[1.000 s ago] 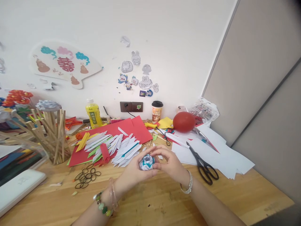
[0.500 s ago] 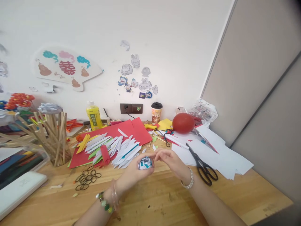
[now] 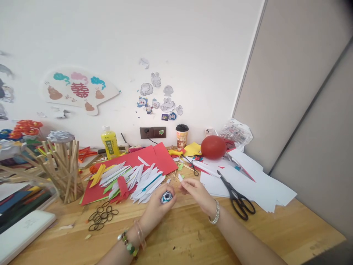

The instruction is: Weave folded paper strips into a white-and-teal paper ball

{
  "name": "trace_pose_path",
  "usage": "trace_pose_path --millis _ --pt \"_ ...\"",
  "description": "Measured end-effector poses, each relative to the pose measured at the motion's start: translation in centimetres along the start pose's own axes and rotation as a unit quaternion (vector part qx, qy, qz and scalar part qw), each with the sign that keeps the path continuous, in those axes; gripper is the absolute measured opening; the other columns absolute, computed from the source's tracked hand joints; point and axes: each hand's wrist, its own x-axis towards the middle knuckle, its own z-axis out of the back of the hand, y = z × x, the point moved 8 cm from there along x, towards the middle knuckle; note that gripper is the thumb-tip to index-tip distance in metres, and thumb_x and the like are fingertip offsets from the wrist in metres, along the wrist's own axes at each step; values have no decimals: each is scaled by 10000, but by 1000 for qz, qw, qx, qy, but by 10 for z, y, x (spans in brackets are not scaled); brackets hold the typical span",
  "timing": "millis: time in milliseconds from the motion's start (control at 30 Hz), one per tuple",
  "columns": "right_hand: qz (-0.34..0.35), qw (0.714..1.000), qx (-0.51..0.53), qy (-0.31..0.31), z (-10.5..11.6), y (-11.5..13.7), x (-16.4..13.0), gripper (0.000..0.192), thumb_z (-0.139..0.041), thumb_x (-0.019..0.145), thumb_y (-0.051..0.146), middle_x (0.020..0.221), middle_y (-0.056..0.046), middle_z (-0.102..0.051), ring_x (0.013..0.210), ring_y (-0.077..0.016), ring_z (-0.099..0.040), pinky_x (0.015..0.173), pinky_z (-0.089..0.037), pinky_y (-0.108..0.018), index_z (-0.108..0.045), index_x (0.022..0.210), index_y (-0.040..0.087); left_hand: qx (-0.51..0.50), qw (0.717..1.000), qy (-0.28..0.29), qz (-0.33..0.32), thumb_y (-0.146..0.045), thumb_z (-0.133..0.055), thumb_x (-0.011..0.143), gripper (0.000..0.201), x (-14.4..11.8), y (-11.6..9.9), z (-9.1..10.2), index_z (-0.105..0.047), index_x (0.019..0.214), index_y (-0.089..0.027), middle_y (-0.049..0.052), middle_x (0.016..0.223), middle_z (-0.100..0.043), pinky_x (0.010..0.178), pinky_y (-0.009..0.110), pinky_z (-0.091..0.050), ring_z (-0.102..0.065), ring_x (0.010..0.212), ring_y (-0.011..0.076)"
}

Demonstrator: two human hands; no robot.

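Note:
My left hand (image 3: 159,201) is wrapped round a rolled blue-and-white folded paper piece (image 3: 166,197), its layered round end facing up between thumb and forefinger. Just to the right, my right hand (image 3: 194,189) has thumb and fingers drawn together in a pinch. Whatever lies between those fingertips, if anything, is too small to make out. A small white paper scrap (image 3: 180,177) shows just beyond the right fingertips. Left of my hands, many folded paper strips (image 3: 150,182) in white, green and blue lie heaped on red paper sheets (image 3: 164,158).
Black scissors (image 3: 234,195) lie right of my right hand, partly on white paper sheets (image 3: 264,191). Black rubber bands (image 3: 102,217) sit at the left, near a holder of wooden sticks (image 3: 66,176). Behind stand a yellow bottle (image 3: 110,143), a paper cup (image 3: 182,136) and a red balloon (image 3: 213,147).
My right hand has drawn slightly away from the paper piece, its fingers now pinched. My left hand has tilted and closed further round the piece. The view has shifted slightly upward.

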Motion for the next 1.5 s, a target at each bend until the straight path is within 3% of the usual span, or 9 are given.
trace_pose_path --millis 100,200,267,400,600,767,1033,1200,1500 --pt "2 1000 2 -1 -1 -6 2 363 -532 747 495 733 -31 -606 697 -147 -548 676 -433 -279 -605 700 143 -30 999 -37 17 -251 -582 716 111 0 8 5 -517 663 -178 9 720 -544 718 273 -402 -508 709 155" --pt "-10 1000 -2 -11 0 -15 6 379 -536 732 514 728 -29 -606 694 -152 -552 667 -426 -278 -606 701 143 -133 984 -61 101 -310 -601 713 177 -1 26 4 -495 658 -180 -33 616 -503 615 240 -396 -471 590 118" --pt "-13 1000 -1 -16 1 -19 8 392 -531 727 526 694 -21 -596 664 -147 -543 643 -418 -272 -597 685 143 -251 949 -74 177 -378 -601 712 229 -5 40 -1 -496 682 -177 -39 607 -507 554 220 -391 -473 565 106" --pt "-3 1000 1 -18 -2 -20 10 385 -510 747 521 661 -6 -572 621 -134 -525 606 -409 -258 -582 700 146 -478 833 -67 269 -402 -579 735 252 -8 54 -19 -533 817 -168 16 773 -602 502 200 -413 -561 629 118" --pt "49 999 -18 8 -14 -16 7 289 -558 753 440 804 -26 -613 785 -166 -564 713 -434 -280 -596 810 160 -537 768 4 349 -516 -372 825 444 -12 66 -35 -572 824 -120 74 742 -647 426 189 -416 -553 505 102" --pt "81 995 -57 33 -24 -14 4 235 -577 751 383 777 -21 -622 722 -153 -577 682 -442 -275 -590 820 159 -545 762 31 348 -567 -297 828 539 -14 68 -41 -575 723 -118 40 550 -595 438 191 -404 -537 458 108" --pt "52 997 -30 39 -28 -19 2 235 -567 749 403 508 52 -548 486 -117 -548 562 -445 -258 -526 763 172 -525 778 79 335 -620 -271 802 586 -17 61 -50 -560 706 -119 48 526 -579 468 202 -379 -535 473 118" --pt "51 997 -37 33 -27 -23 3 244 -564 749 416 541 36 -578 512 -129 -570 570 -454 -263 -545 766 173 -510 796 78 318 -621 -319 787 531 -15 63 -49 -533 699 -144 31 523 -563 476 207 -369 -524 483 119" --pt "92 993 -71 4 -21 -15 5 152 -525 791 308 706 -6 -636 677 -148 -604 655 -459 -263 -580 822 170 -524 784 44 330 -542 -413 801 408 -13 69 -44 -533 768 -153 1 559 -557 480 199 -378 -515 460 95"
